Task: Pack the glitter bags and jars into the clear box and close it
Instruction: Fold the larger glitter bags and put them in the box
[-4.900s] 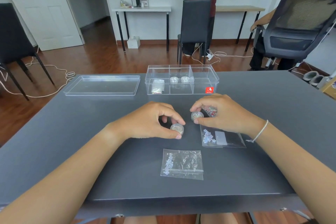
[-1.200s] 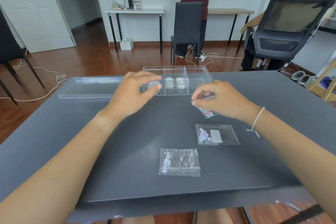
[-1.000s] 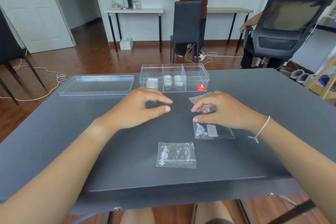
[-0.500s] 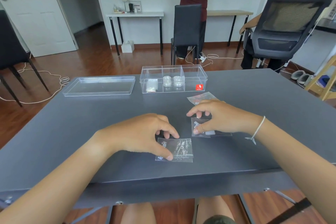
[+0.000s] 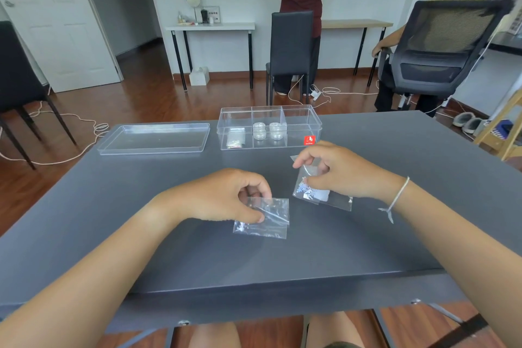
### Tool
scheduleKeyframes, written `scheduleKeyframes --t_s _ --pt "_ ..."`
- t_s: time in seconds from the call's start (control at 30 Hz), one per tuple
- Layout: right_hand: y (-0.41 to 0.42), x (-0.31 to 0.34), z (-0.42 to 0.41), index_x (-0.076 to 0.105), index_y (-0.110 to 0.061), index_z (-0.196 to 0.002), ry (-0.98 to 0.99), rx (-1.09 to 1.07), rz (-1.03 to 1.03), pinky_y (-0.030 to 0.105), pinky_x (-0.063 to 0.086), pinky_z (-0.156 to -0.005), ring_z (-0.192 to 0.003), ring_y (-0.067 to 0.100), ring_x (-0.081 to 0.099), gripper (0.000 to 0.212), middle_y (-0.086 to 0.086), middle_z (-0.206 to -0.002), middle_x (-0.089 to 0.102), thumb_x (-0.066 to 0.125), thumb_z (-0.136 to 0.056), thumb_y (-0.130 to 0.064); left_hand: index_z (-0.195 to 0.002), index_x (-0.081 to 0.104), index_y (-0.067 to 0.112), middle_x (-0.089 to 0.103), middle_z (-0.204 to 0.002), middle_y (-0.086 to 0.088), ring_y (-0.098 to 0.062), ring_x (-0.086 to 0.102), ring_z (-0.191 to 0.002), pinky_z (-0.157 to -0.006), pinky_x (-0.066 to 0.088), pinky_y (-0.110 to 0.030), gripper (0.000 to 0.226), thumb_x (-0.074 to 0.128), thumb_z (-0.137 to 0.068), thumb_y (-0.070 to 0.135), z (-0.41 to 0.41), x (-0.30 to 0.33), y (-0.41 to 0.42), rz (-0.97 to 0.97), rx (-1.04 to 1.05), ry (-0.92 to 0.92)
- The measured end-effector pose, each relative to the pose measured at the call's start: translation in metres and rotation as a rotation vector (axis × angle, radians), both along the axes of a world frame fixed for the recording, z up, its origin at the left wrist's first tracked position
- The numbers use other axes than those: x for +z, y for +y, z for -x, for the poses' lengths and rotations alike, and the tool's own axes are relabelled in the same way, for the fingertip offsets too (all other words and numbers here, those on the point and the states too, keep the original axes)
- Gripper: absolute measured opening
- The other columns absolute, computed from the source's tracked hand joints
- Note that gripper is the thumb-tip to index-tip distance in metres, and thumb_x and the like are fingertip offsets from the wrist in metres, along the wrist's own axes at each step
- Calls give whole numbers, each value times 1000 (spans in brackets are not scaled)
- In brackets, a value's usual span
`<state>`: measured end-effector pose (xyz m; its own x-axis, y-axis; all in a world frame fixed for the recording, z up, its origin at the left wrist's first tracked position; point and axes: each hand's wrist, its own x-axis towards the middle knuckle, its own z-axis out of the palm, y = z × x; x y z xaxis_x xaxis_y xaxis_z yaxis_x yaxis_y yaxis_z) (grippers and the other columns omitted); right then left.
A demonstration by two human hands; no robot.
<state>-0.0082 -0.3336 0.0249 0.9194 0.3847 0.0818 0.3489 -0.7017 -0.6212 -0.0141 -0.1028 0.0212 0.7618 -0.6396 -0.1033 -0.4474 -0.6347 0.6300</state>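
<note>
The clear box (image 5: pixel 299 121) stands open at the table's far middle, split into three compartments. Its left one holds a glitter bag (image 5: pixel 235 138); its middle one holds two small jars (image 5: pixel 267 130). My left hand (image 5: pixel 226 196) pinches the top edge of a clear glitter bag (image 5: pixel 268 220) and lifts it off the table. My right hand (image 5: pixel 339 171) grips another glitter bag (image 5: pixel 308 192), tilted up from the table. A further bag corner (image 5: pixel 293 157) peeks out behind my right hand.
The box's clear lid (image 5: pixel 154 139) lies flat to the left of the box. The dark grey table (image 5: pixel 113 206) ends near my body. Behind it are a black chair (image 5: pixel 291 51), a mesh office chair (image 5: pixel 440 48), two people and cables on the wood floor.
Both hands came back from the box to the near bags. My left hand took hold of the near bag and my right hand picked up the bag beside it; both bags are lifted now.
</note>
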Motion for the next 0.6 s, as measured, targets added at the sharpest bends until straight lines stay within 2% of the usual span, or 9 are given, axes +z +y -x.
scheduleKeyframes --t_s 0.1,0.17,0.27,0.33,0.4,0.47,0.53,0.6 --pt "-2 4 -6 56 -34 -91 28 -50 -50 5 36 -55 -71 2 48 30 -15 -91 47 56 -80 -6 -81 58 40 58 -71 14 0 47 -58 -58 37 -11 22 72 -72 26 -11 2 -2 69 26 38" --pt "-5 9 -13 58 -32 -92 27 -91 -94 17 40 -58 -77 10 52 32 -13 -89 50 52 -80 -3 -87 57 39 63 -72 10 0 49 -57 -61 38 -12 25 73 -73 26 -19 5 -3 119 49 68" --pt "-11 17 -24 58 -30 -91 -20 -159 -172 26 40 -60 -79 19 52 31 0 -93 54 51 -82 -1 -94 55 40 65 -65 14 1 51 -57 -61 39 -6 32 74 -72 27 -31 10 -7 222 101 58" --pt "-14 23 -33 58 -31 -91 -62 -212 -234 22 41 -56 -74 19 52 31 4 -97 55 54 -82 -2 -96 56 42 63 -63 14 0 51 -57 -62 39 -6 35 74 -72 25 -39 13 -9 294 133 38" --pt "-17 30 -42 59 -24 -98 -84 -268 -324 13 38 -44 -58 15 47 29 7 -95 55 55 -82 -1 -95 58 42 58 -69 9 -1 51 -59 -66 40 -6 33 74 -72 23 -47 16 -12 367 171 14" --pt "-19 36 -54 60 -17 -103 -130 -332 -380 8 34 -37 -53 11 43 28 10 -91 55 55 -82 1 -90 60 43 53 -76 5 -4 52 -65 -70 40 -10 32 74 -73 20 -57 17 -16 434 238 -21" --pt "-20 42 -66 60 -15 -102 -188 -396 -405 9 38 -41 -60 11 49 27 11 -90 57 55 -81 1 -88 61 41 54 -74 9 -3 50 -67 -68 39 -11 30 74 -72 19 -65 18 -19 489 307 -72" --pt "-20 47 -79 59 -16 -100 -237 -445 -455 11 42 -49 -66 12 53 25 10 -90 60 55 -81 0 -91 64 30 61 -74 14 -2 50 -68 -70 41 -13 25 74 -72 17 -73 20 -20 538 339 -91"
